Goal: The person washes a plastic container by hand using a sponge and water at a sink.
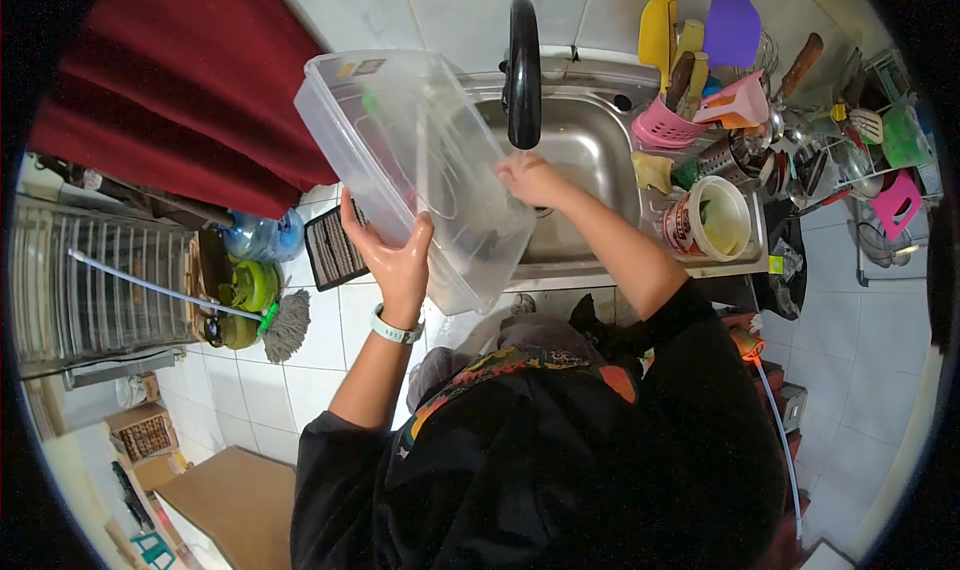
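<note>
A large clear plastic storage box (470, 255) is tilted over the left edge of the steel sink (580, 240). My left hand (392, 260) grips the box along its near left side, thumb and fingers spread against the wall. Under the black faucet (523, 80), my right hand (530, 182) is closed with its fingers curled, beside the box's right side. Whatever those fingers hold, if anything, is hidden. The box looks wet and cloudy toward its lower end.
Right of the sink stand a white tub (722, 220), a yellow sponge (652, 172) and a pink utensil basket (668, 125). Utensils crowd a rack farther right. A red curtain (180, 80) hangs at left, above a mop (287, 327) and a green gas cylinder (255, 286).
</note>
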`<state>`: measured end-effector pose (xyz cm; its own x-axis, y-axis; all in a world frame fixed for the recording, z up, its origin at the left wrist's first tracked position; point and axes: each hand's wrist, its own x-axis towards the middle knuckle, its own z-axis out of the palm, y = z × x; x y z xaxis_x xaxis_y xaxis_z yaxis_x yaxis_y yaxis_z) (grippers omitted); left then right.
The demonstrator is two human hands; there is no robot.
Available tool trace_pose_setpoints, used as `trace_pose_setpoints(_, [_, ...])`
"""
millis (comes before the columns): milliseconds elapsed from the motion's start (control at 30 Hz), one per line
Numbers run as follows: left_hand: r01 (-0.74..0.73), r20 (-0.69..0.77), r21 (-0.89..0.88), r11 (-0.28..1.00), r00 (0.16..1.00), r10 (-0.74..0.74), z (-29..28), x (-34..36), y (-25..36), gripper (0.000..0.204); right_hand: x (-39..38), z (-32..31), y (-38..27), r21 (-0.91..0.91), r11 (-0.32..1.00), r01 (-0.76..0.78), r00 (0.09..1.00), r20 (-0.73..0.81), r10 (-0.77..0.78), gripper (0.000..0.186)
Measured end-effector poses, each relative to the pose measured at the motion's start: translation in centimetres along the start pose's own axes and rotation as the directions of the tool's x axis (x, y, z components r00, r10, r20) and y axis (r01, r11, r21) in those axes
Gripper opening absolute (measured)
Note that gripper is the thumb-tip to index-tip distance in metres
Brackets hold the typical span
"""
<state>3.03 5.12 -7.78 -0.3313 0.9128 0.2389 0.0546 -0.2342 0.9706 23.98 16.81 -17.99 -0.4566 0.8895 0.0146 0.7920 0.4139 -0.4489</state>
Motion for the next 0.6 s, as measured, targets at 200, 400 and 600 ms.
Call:
trace_pose_setpoints(200, [-0.035,-0.009,0.079,0.996,0.999,0.036,0.1,-1.4,-1.4,0.086,0.0,-4.1,-1.9,0.222,0.961,-0.162,0.837,0.548,0.014,0.033])
trace_pose_setpoints(400, [-0.095,0.014,0.057,0.994,0.995,0.095,0.7,-2.7,-0.8,0.089,-2.1,-3.0,-1.7,0.353,0.921,-0.164,0.948,0.315,0.048,0.028])
trace_pose_setpoints(600, [-0.26,0.125,0.236,0.936,0.964,0.237,0.2,-3.3,0.5,0.089,-2.0,-2.1,0.0,0.241,0.938,-0.25,0.898,0.42,0.132,0.026])
